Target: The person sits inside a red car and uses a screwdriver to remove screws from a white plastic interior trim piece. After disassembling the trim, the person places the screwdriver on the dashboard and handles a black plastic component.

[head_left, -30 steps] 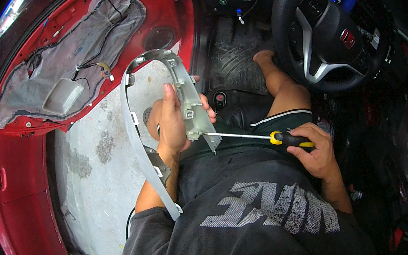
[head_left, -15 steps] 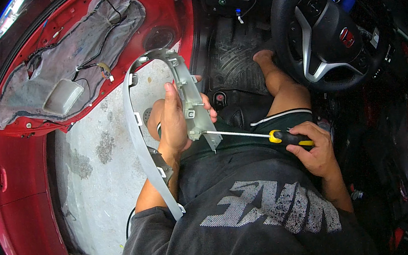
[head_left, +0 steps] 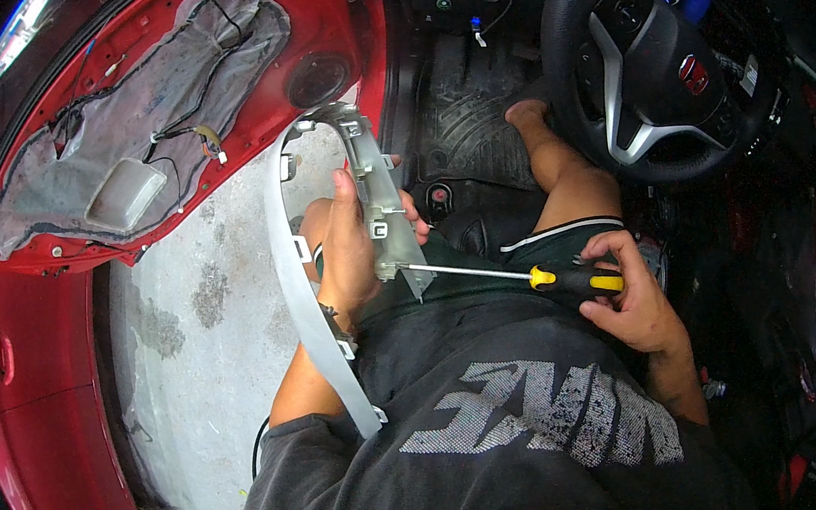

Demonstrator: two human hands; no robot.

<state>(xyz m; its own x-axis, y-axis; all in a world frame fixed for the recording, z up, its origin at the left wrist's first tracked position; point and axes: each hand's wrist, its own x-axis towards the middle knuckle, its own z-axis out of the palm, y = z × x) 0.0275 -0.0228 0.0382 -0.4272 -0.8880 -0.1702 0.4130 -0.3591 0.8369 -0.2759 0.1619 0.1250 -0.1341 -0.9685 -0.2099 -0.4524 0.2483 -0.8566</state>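
Note a swing to the right in the long limb of the gray trim piece (head_left: 302, 292) since the earlier frame, plus a slight leftward shift of the screwdriver (head_left: 544, 279). Find the trim piece held up over the lap, near the open red door (head_left: 312, 29), with the left hand (head_left: 348, 257) wrapped round its shorter limb: thumb inside the loop, fingertips emerging at the outer side. Record the right hand (head_left: 646, 298) as loosely curled about the handle end, thumb apart from the grip; cannot tell whether pinching. See the screwdriver tip at the lower part of the shorter limb; cannot confirm any seating in a screw. Judge the trim piece light, probably thin plastic: springy along the long limb, stiffer at the ribbed shorter one, perhaps slippery on the smooth outer face, with small clips (head_left: 303, 249) liable to snap. Best take hold at the ribbed section, close to the screwdriver tip and clear of the clips, steadying the bend against twist. Read the shape as a horseshoe: closed bend pointing away from the shirt (head_left: 422, 374), long axis nearly straight from there back, free ends on the near side, screwdriver shaft crosswise with tip to the left.
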